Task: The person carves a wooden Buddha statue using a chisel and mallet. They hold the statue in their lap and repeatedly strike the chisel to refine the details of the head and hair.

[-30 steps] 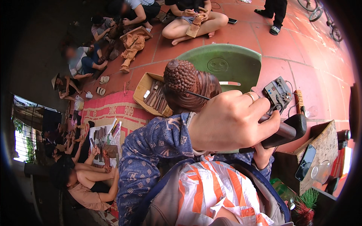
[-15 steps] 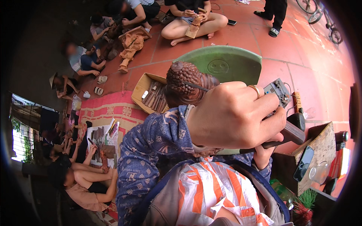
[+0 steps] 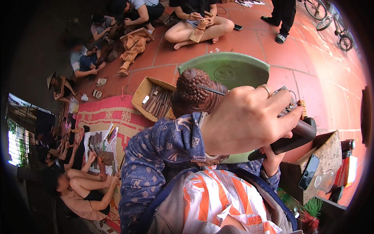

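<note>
My left hand (image 3: pixel 245 121) is curled closed around a chisel (image 3: pixel 211 90), back of the hand uppermost and a ring on one finger; the thin dark blade runs out leftward across the curls of a dark wooden Buddha statue (image 3: pixel 194 91), though I can't tell whether its tip touches the wood. My right hand (image 3: pixel 272 162) is lower down, just under the left and partly hidden by it, fingers bent around a dark mallet (image 3: pixel 290 144) whose head lies close beside the chisel's butt; whether the two meet I can't make out. The statue sits straight ahead of me, tilted, its curled head toward the left, in front of the molded back of a green plastic chair (image 3: pixel 243 70). Just left of it is a cardboard box (image 3: pixel 143 89) full of wooden-handled chisels (image 3: pixel 159 105), near a red and tan patterned mat (image 3: pixel 93 109). On my right stands a wooden box (image 3: pixel 331 148), with a phone (image 3: pixel 309 171) and a clear plastic cup (image 3: pixel 324 180) at its near side. Beyond the chair, a co-worker (image 3: pixel 200 27) sits cross-legged on the red tiles, both hands on a small carving (image 3: pixel 198 32).
</note>
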The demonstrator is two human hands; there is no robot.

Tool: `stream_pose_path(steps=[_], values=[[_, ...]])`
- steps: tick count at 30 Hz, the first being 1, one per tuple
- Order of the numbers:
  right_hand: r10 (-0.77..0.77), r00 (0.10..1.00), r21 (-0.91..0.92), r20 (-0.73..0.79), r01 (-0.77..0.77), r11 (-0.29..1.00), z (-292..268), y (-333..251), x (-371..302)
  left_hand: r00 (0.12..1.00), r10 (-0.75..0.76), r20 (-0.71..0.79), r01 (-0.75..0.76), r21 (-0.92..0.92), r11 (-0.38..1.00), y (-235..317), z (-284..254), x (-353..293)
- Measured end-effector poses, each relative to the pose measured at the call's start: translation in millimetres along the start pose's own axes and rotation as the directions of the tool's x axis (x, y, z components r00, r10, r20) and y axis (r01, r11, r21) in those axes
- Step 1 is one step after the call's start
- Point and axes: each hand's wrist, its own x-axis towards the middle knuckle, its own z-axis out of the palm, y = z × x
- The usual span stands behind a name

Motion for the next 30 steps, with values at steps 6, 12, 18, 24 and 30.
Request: stream_pose_path(steps=[6, 12, 18, 24, 30], values=[[-0.081, 0.983, -0.101, 0.166, 0.099, 0.99, -15.1, 12.2, 5.2, 1.0, -0.02, 0.004, 0.02, 0.061, 0.998, -4.5, 1.9, -0.6], [-0.119, 0.987, -0.027, 0.106, 0.122, 0.992, -6.6, -7.6, 11.7, 0.998, -0.063, -0.025, 0.064, 0.064, 0.996, -2.1, -0.9, 4.2], [-0.187, 0.96, 0.056, 0.211, 0.179, 0.982, -11.7, -23.7, 23.1, 0.998, -0.065, 0.028, 0.062, 0.111, 0.992, -6.1, 0.7, -0.2], [-0.163, 0.96, 0.13, 0.227, 0.136, 0.982, -7.8, -40.9, 31.9, 0.995, -0.081, -0.062, 0.086, 0.088, 0.992, -6.9, 4.3, 6.5], [-0.056, 0.961, -0.104, 0.272, 0.087, 0.991, -10.9, -59.5, 53.7, 0.977, -0.208, -0.047, 0.213, 0.181, 0.96, -8.9, 7.4, 12.1]])
